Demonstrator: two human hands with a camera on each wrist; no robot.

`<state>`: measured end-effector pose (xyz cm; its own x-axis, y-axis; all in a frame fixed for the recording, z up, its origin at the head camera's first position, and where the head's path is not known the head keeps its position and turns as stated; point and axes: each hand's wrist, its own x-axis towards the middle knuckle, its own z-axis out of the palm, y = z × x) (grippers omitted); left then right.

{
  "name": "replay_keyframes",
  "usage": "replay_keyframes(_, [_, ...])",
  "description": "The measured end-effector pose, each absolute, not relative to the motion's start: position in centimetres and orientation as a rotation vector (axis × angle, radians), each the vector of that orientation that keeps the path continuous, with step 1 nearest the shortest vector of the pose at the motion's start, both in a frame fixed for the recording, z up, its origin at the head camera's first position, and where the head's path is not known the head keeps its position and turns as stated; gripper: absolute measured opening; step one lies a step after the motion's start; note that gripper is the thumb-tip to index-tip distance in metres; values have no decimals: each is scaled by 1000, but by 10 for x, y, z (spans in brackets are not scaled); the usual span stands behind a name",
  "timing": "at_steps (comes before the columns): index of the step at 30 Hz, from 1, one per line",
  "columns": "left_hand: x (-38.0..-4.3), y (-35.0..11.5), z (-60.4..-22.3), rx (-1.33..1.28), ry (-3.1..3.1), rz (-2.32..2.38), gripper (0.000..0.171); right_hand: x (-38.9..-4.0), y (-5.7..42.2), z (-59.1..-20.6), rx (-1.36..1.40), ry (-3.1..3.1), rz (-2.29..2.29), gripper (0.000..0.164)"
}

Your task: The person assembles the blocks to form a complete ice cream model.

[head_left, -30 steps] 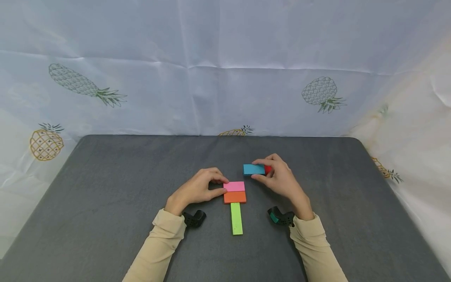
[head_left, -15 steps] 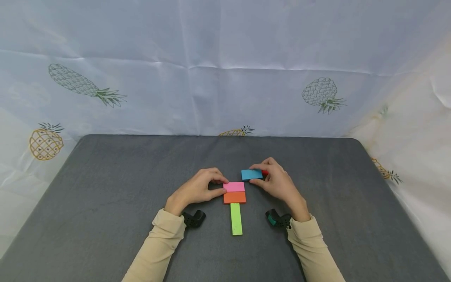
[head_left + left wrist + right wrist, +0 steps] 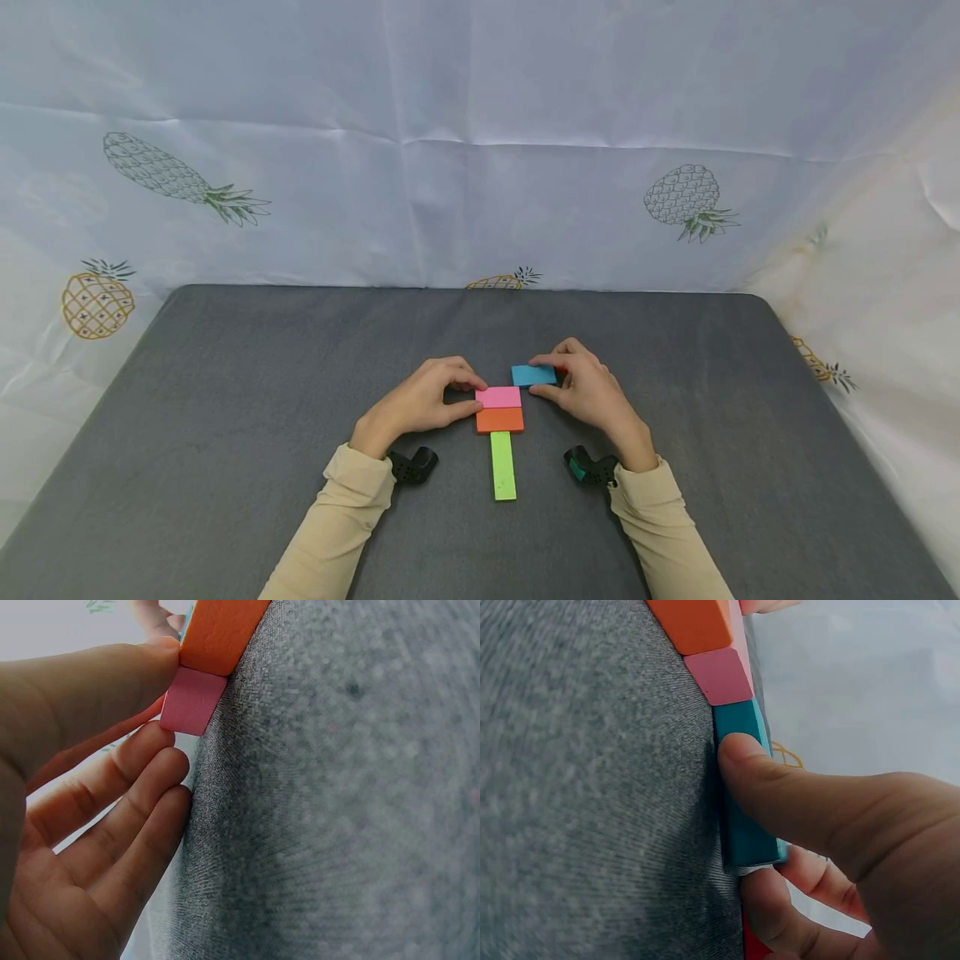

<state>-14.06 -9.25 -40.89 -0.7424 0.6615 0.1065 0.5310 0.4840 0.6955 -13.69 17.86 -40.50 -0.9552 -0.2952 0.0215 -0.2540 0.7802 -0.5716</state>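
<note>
My left hand (image 3: 425, 400) pinches the left end of a flat pink block (image 3: 498, 397) between thumb and fingers. The pink block lies against the far long side of an orange block (image 3: 499, 419), and a lime green block (image 3: 503, 467) runs lengthwise from its near side. With thumb and fingers my right hand (image 3: 588, 382) pinches a blue block (image 3: 533, 376), whose left end sits at the pink block's far right corner. In the right wrist view, the blue block (image 3: 746, 832) adjoins the pink one. A red block (image 3: 754, 943) is mostly hidden by my right fingers.
All the blocks are on a grey cloth-covered table (image 3: 262, 375). A pale curtain (image 3: 450, 208) printed with pineapples hangs behind its far edge. Black wrist cameras (image 3: 414, 466) sit on the inner side of both wrists.
My right hand has moved the blue block left and nearer to me, down to the pink block's corner. What shows of the red block has shifted the same way. The left hand has stayed still.
</note>
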Motion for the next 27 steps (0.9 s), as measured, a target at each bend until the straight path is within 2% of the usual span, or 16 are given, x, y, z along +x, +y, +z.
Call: replay_keyframes(27, [-142, -93, -410, 1051, 2562, 1093, 23, -137, 169, -405, -515, 2841, -883, 41])
